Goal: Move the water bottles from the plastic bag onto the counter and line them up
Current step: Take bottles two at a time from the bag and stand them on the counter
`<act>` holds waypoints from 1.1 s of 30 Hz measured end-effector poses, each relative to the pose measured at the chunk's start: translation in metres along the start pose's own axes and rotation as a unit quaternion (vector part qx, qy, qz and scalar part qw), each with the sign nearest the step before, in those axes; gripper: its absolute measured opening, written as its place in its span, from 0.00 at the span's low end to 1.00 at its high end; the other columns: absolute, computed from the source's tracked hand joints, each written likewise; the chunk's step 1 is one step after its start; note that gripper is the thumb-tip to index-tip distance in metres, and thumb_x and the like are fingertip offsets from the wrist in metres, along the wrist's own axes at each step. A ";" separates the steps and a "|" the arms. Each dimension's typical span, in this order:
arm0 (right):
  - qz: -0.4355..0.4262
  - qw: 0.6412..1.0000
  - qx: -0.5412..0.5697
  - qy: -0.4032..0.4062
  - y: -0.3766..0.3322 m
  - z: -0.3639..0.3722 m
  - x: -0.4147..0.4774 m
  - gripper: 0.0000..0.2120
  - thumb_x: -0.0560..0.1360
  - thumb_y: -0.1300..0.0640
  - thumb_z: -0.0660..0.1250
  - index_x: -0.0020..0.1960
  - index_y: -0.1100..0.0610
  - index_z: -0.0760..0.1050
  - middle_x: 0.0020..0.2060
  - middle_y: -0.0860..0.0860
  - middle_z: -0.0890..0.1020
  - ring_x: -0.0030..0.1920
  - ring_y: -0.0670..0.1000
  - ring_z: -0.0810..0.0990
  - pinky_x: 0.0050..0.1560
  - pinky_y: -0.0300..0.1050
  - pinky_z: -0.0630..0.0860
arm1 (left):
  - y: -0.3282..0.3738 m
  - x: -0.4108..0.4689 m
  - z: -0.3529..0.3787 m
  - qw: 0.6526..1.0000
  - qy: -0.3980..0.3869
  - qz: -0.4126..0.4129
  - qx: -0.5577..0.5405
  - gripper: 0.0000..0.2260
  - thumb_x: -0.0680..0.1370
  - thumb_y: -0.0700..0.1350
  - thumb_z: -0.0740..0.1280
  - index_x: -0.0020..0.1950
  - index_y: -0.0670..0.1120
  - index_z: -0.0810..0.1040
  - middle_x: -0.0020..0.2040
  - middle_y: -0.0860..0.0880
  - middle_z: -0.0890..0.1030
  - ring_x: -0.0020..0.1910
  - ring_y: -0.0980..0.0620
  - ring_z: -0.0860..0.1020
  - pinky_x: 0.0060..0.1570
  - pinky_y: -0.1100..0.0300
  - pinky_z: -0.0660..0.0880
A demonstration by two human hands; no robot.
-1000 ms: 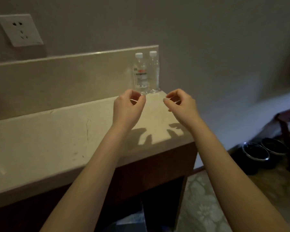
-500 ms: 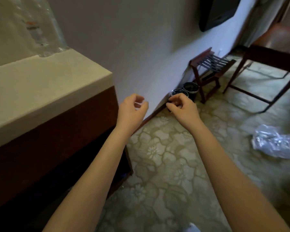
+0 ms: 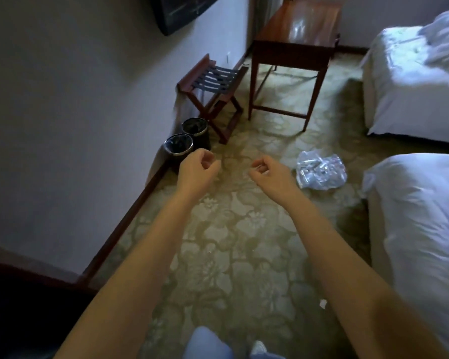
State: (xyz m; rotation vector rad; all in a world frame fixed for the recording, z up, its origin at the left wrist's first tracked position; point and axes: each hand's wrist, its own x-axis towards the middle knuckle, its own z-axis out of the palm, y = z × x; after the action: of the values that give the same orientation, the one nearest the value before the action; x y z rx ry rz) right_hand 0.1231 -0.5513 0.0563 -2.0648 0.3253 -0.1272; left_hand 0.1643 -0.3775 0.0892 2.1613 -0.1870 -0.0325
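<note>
Both arms are held out over the patterned carpet (image 3: 233,242). The left hand (image 3: 197,168) and the right hand (image 3: 268,174) are loosely curled with the fingers drawn in, and nothing is held in either. The plastic bag (image 3: 320,172) is seen crumpled on the floor just right of the right hand, beside the near bed (image 3: 420,216). Two bins (image 3: 189,137) are set against the wall.
</note>
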 end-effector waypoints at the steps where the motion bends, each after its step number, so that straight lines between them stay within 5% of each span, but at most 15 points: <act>1: 0.007 1.000 -0.003 0.004 0.011 -0.013 0.010 0.06 0.75 0.53 0.67 0.50 0.52 0.74 0.38 0.46 0.76 0.41 0.47 0.75 0.41 0.38 0.72 | 0.007 0.012 0.017 1.000 -0.013 0.003 0.000 0.11 0.77 0.46 0.66 0.57 0.44 0.77 0.50 0.49 0.78 0.48 0.52 0.77 0.49 0.57 0.75; 7: 0.063 0.998 -0.021 0.018 0.068 -0.065 0.087 0.07 0.76 0.52 0.66 0.51 0.53 0.74 0.38 0.44 0.76 0.43 0.50 0.78 0.46 0.45 0.75 | 0.025 0.101 0.111 0.997 -0.070 0.005 0.004 0.11 0.76 0.48 0.66 0.56 0.45 0.78 0.49 0.50 0.78 0.49 0.51 0.77 0.51 0.53 0.77; 17: 0.070 0.990 -0.122 0.014 0.108 -0.137 0.316 0.11 0.76 0.53 0.67 0.57 0.54 0.74 0.45 0.48 0.79 0.43 0.48 0.78 0.39 0.38 0.71 | 0.053 0.318 0.239 0.991 -0.131 -0.013 -0.011 0.11 0.77 0.47 0.65 0.57 0.44 0.77 0.52 0.49 0.78 0.48 0.53 0.75 0.36 0.68 0.69; 22: 0.098 0.988 -0.115 0.025 0.128 -0.190 0.393 0.12 0.76 0.52 0.67 0.59 0.54 0.74 0.47 0.50 0.79 0.40 0.46 0.77 0.37 0.38 0.74 | 0.082 0.401 0.297 0.987 -0.156 -0.020 0.014 0.11 0.77 0.50 0.65 0.55 0.46 0.78 0.51 0.50 0.80 0.51 0.51 0.77 0.49 0.56 0.77; 26: 0.111 0.986 -0.121 0.010 0.169 -0.238 0.455 0.13 0.77 0.53 0.66 0.59 0.55 0.74 0.47 0.50 0.79 0.39 0.46 0.76 0.40 0.42 0.76 | 0.109 0.450 0.363 0.981 -0.192 -0.032 0.007 0.11 0.78 0.47 0.65 0.56 0.44 0.77 0.51 0.49 0.78 0.49 0.52 0.76 0.35 0.67 0.69; 30: 0.108 0.987 -0.119 -0.014 0.223 -0.290 0.518 0.14 0.77 0.52 0.66 0.60 0.55 0.74 0.48 0.50 0.79 0.43 0.50 0.78 0.48 0.50 0.80 | 0.131 0.489 0.442 0.980 -0.190 -0.051 0.024 0.11 0.77 0.47 0.65 0.56 0.43 0.77 0.51 0.48 0.78 0.48 0.53 0.75 0.35 0.67 0.69; 33: 0.099 0.984 -0.138 -0.046 0.267 -0.332 0.567 0.14 0.77 0.51 0.66 0.61 0.54 0.73 0.49 0.50 0.79 0.42 0.48 0.77 0.44 0.44 0.77 | 0.149 0.521 0.502 0.979 -0.187 -0.078 0.031 0.11 0.77 0.47 0.65 0.56 0.43 0.77 0.53 0.46 0.79 0.48 0.51 0.76 0.38 0.61 0.74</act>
State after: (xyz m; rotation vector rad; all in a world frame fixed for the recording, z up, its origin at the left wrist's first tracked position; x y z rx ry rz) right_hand 0.5446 -1.1138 -0.0366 -2.2885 0.5120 0.1428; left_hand 0.6132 -0.9487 -0.0455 2.2123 -0.2357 -0.5331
